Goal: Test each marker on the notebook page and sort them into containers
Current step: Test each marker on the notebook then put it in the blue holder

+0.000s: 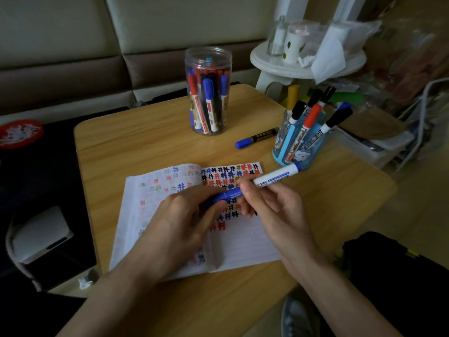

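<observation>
Over the notebook (170,215), the right hand (272,205) grips the white marker (277,177), and the left hand (179,220) fingers pinch its blue cap (228,194). The marker tip is hidden. Bare table (136,142) lies behind the notebook, before the clear jar (208,93).

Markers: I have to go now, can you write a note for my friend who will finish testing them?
Left hand holds the blue cap end; right hand grips the white marker body over the notebook.
Clear jar at the back holds many markers; blue holder on the right holds a few. One blue-capped marker lies loose between them.
Done: the page is part-filled with test marks.
Left: sort this marker, then the loose one.
</observation>
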The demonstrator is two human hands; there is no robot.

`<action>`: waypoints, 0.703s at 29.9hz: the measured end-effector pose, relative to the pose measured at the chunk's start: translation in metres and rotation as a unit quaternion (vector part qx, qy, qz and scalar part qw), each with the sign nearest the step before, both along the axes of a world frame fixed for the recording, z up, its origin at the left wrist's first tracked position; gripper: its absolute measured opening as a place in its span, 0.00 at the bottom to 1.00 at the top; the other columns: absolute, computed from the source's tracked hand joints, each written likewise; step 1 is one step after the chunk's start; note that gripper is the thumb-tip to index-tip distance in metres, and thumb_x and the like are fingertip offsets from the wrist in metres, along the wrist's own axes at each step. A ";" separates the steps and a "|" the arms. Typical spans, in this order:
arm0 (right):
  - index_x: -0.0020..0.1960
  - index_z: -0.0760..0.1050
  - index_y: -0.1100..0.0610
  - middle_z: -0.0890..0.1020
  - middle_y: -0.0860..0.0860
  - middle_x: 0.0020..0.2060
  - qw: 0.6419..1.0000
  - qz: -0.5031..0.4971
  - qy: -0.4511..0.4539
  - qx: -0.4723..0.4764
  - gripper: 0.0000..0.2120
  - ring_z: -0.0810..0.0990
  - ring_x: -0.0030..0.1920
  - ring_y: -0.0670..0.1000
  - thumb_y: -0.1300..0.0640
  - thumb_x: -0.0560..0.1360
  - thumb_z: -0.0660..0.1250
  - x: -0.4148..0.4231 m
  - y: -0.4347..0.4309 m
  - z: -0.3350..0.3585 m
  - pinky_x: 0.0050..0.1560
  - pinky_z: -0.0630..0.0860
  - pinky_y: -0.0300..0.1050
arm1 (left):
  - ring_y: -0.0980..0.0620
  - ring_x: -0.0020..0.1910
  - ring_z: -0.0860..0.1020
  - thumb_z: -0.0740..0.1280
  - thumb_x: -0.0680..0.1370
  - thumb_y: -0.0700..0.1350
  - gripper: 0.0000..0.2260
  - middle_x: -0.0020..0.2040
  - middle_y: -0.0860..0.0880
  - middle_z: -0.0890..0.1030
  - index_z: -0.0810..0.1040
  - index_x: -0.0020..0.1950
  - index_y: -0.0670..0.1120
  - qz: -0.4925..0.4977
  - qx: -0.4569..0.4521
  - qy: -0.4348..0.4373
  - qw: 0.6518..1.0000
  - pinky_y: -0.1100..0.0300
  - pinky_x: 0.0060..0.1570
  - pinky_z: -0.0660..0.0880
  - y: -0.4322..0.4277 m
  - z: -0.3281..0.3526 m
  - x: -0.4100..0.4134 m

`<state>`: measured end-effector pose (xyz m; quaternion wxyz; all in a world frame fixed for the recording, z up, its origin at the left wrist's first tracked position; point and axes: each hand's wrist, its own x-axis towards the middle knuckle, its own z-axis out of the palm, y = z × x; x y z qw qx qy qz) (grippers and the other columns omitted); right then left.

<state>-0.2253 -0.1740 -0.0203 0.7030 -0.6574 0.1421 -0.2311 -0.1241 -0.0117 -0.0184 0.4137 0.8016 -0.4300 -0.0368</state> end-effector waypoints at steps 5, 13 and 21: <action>0.49 0.80 0.67 0.81 0.56 0.35 1.000 -0.019 -0.002 0.009 0.12 0.78 0.34 0.49 0.56 0.79 0.70 0.001 0.003 -0.004 0.36 0.77 0.38 | 0.64 0.49 0.80 0.62 0.83 0.57 0.12 0.51 0.61 0.82 0.80 0.61 0.56 -0.006 -0.008 -0.033 0.999 0.65 0.47 0.76 0.000 -0.002 -0.003; 0.43 0.79 0.69 0.82 0.57 0.34 0.999 -0.009 0.023 0.026 0.17 0.79 0.33 0.51 0.54 0.79 0.70 0.000 0.003 -0.003 0.35 0.77 0.39 | 0.53 0.43 0.79 0.54 0.84 0.56 0.15 0.49 0.53 0.82 0.77 0.56 0.50 -0.007 0.045 -0.101 0.994 0.51 0.42 0.77 0.001 -0.005 -0.004; 0.49 0.80 0.55 0.81 0.47 0.35 0.978 -0.181 0.048 0.090 0.11 0.78 0.36 0.44 0.47 0.78 0.70 -0.018 -0.048 0.018 0.43 0.76 0.42 | 0.58 0.38 0.80 0.60 0.84 0.56 0.13 0.43 0.61 0.81 0.80 0.48 0.53 0.064 0.021 -0.041 0.997 0.63 0.36 0.73 0.038 -0.003 0.028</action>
